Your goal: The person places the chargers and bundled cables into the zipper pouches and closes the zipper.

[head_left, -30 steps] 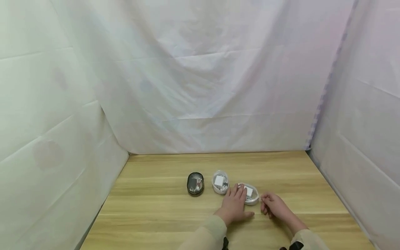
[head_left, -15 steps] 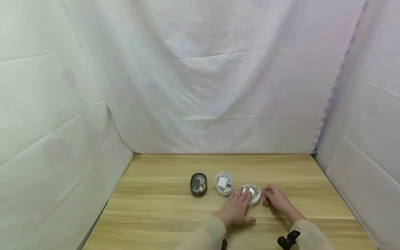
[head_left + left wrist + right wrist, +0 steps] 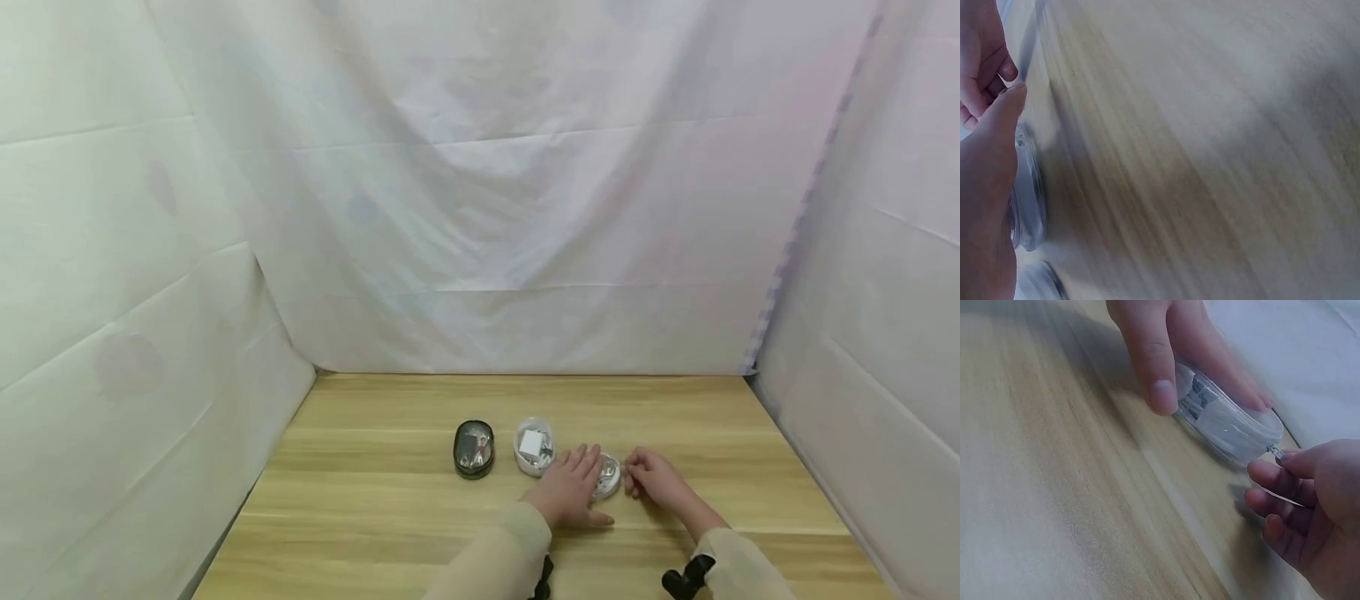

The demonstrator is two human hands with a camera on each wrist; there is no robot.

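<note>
A clear oval zip case with white edging (image 3: 617, 477) lies on the table; its contents are mostly covered. My left hand (image 3: 573, 490) rests across its top, fingers straight, with the thumb out along the near side. In the right wrist view, the clear wall of this case (image 3: 1229, 434) shows grey and white items behind it. At its right end my right hand (image 3: 660, 482) pinches a small metal zipper pull (image 3: 1277, 453) between thumb and forefinger, the other fingers curled below. The left wrist view catches the case's side (image 3: 1032, 200) behind the left hand.
To the left stands a second white-edged clear case (image 3: 519, 444) with a white charger block and cable inside. Farther left is a black-edged case (image 3: 474, 474) holding a dark block. White cloth (image 3: 480, 208) hangs behind the wooden table (image 3: 360, 517) and along both sides.
My left hand has slid slightly right over the case and now hides the white block seen under its fingers earlier. The right hand stays at the case's right end. The head view has shifted slightly.
</note>
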